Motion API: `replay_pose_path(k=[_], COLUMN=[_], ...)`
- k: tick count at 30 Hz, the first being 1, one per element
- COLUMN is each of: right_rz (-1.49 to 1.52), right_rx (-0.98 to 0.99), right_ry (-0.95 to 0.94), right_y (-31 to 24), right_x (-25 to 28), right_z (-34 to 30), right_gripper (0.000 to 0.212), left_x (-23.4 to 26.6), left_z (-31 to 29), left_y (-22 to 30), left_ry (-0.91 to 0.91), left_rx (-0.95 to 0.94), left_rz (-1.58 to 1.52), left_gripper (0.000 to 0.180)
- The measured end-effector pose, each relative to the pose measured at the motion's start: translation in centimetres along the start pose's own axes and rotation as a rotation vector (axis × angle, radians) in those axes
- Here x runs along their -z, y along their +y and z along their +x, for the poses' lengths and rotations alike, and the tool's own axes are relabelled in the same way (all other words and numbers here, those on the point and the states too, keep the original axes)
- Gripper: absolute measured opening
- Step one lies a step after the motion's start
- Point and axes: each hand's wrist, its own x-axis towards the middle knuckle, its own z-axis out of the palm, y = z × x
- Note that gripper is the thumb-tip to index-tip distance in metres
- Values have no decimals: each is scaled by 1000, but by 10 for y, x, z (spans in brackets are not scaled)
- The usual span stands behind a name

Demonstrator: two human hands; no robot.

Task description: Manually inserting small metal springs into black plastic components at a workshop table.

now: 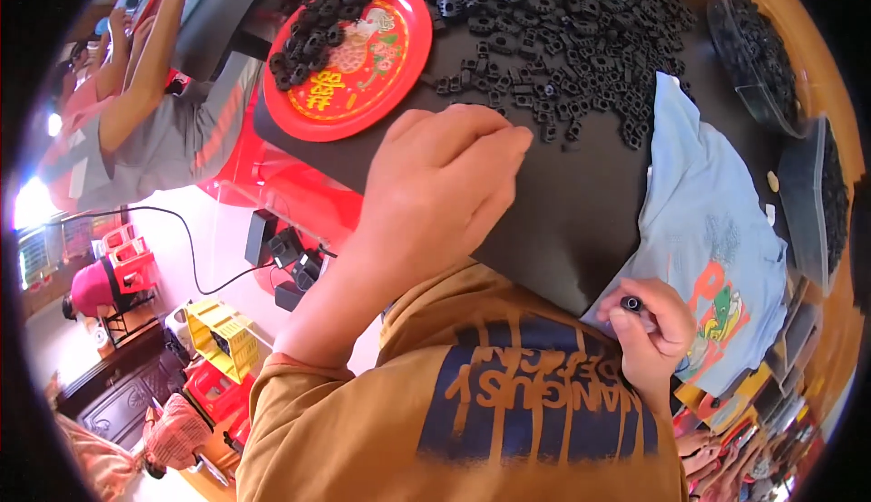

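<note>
Right hand [655, 325] pinches a black part [631, 303]; likely light, stiff, best held side-on. Left hand [443, 185] curls its fingers; their grip cannot be told.

A makeshift workshop; black parts [562, 26] heaped on a table [553, 207]; red stools [134, 264]; people [163, 153].

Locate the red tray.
In the head view, the red tray lies at upper left on the dark table, left of the heap of black parts and beyond the left hand.
</note>
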Motion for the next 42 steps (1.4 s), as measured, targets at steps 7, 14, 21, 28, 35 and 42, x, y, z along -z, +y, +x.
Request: replay_pose_path(k=[7, 14, 21, 28, 35, 42], right_rz=[38, 229, 437, 727, 723, 793], right_rx=[-84, -88, -88, -156, -184, -173], right_ry=[-2, 105, 110, 119, 175, 175], right_y=[-4, 6, 8, 6, 4, 5], right_x=[-3, -1, 3, 6, 5, 3], right_z=[11, 0, 0, -2, 0, -1], right_gripper=[33, 29, 28, 28, 27, 24], left_x=[-23, -38, -40, -41, -26, -40], left_z=[16, 24, 27, 28, 30, 24], left_y=[8, 15, 24, 32, 68, 79], left_ry=[-91, -187, -292, -371, -455, -572], left_rx=[-35, -64, -106, -4, 577, 531], left_rz=[118, 157, 256, 16, -1079, -1176], left_gripper=[22, 20, 18, 21, 29, 22])
